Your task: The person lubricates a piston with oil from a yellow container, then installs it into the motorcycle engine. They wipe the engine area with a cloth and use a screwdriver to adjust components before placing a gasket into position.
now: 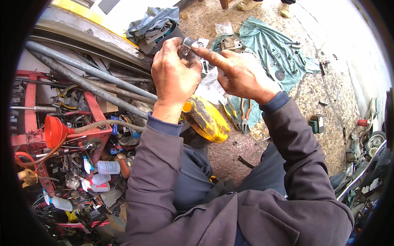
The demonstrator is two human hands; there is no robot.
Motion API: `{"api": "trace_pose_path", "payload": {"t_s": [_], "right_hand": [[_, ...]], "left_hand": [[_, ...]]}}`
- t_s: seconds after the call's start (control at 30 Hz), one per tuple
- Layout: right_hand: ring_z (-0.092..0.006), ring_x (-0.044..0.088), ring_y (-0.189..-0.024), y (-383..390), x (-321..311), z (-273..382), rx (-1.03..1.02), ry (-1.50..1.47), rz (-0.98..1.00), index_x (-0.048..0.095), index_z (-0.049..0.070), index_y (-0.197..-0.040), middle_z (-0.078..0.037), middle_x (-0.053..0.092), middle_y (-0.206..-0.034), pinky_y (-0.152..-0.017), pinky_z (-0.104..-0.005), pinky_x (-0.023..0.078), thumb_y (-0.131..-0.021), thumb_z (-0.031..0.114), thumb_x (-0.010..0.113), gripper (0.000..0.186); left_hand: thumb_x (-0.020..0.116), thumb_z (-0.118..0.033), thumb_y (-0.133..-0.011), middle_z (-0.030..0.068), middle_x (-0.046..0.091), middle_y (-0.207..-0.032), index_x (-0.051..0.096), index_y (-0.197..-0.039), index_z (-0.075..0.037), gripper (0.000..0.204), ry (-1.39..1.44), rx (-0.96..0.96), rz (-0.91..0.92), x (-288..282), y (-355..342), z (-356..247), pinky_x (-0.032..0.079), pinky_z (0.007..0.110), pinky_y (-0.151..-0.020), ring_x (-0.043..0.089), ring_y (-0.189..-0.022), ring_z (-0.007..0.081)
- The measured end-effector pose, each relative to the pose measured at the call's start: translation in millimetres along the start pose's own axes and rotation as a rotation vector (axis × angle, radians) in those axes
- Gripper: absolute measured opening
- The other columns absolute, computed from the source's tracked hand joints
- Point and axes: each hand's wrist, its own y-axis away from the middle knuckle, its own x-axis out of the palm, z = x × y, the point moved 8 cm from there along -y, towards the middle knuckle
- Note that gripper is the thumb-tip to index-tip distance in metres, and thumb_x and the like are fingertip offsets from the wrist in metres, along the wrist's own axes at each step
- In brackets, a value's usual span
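My left hand (174, 76) is raised in front of me, its fingers closed around a small metal part (185, 50). A dark, cylinder-shaped piece shows at the top of that part; the rest is mostly hidden by my fingers, so its kind cannot be told. My right hand (245, 77) comes in from the right with its index finger stretched out, the tip touching the part. Its other fingers are bent and partly hidden, and I see nothing held in them. Below my hands lies a worn yellow jug (207, 121) with an orange cap.
Pliers (245, 117) lie on the floor by a green cloth (262, 35) bearing small parts. Long metal pipes (90, 76) cross the left, near a red frame (30, 106), a red funnel (55, 131) and spray bottles (108, 167). A person's boots (248, 5) stand at the back.
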Motion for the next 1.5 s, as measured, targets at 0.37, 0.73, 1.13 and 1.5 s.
{"api": "trace_pose_path", "payload": {"t_s": [0.37,0.73,1.13,1.5], "right_hand": [[-0.0243,0.059,-0.058,1.8,-16.6,2.9,-0.016,-0.142,-0.064,0.038,0.023,-0.151,-0.011,0.057,-0.070,-0.054,-0.0362,0.049,-0.074,-0.004,0.056,0.084],[-0.0078,0.051,-0.057,4.9,4.0,-9.4,0.147,-0.739,0.175,0.035,0.019,-0.153,-0.001,0.058,-0.076,-0.056,-0.0270,0.046,-0.083,-0.005,0.052,0.076],[-0.0315,0.059,-0.070,8.4,-8.7,10.6,-0.096,-0.010,0.165,0.047,0.024,-0.145,-0.013,0.059,-0.083,-0.062,-0.0418,0.050,-0.071,-0.008,0.052,0.081],[-0.0034,0.053,-0.063,33.5,-5.6,-32.0,0.433,-1.018,-0.159,0.050,0.009,-0.141,0.003,0.056,-0.080,-0.058,-0.0194,0.048,-0.093,0.000,0.056,0.049]], "left_hand": [[0.074,-0.006,-0.067,0.0156,0.070,-0.092,0.054,-0.107,-0.001,0.045,0.057,0.059,0.015,-9.1,1.2,-23.4,0.052,0.044,-0.079,0.066,-0.088,0.0346],[0.076,-0.006,-0.068,0.0164,0.070,-0.097,0.054,-0.112,-0.002,0.049,0.133,0.066,0.062,-12.0,7.1,-22.1,0.053,0.043,-0.083,0.066,-0.093,0.0344],[0.077,-0.003,-0.067,0.0140,0.070,-0.096,0.058,-0.112,-0.003,0.049,0.088,0.120,0.059,-13.2,9.3,-27.5,0.056,0.036,-0.080,0.070,-0.088,0.0266],[0.068,0.009,-0.078,0.0106,0.066,-0.102,0.056,-0.115,0.006,0.039,0.987,-0.417,0.163,8.0,14.8,9.3,0.054,0.025,-0.077,0.065,-0.086,0.0138]]}}
